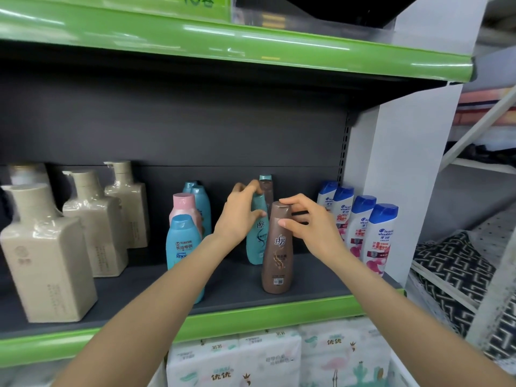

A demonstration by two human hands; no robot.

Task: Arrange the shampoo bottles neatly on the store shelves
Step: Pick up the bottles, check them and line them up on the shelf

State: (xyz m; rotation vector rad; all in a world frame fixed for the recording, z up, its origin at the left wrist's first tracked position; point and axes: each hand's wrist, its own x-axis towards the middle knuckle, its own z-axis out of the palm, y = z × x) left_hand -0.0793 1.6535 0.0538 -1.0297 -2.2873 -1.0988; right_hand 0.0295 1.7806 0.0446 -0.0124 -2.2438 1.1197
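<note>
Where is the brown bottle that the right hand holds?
In the head view, the brown bottle stands near the shelf's front edge, right of centre, just in front of the teal bottle, with the white bottles to its right.

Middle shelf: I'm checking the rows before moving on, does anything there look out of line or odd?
Yes. The brown bottle, held by the right hand, stands alone toward the shelf's front edge, ahead of the teal bottle the left hand grips. The blue-capped white bottles form a tidy row. No spills or damage show.
</note>
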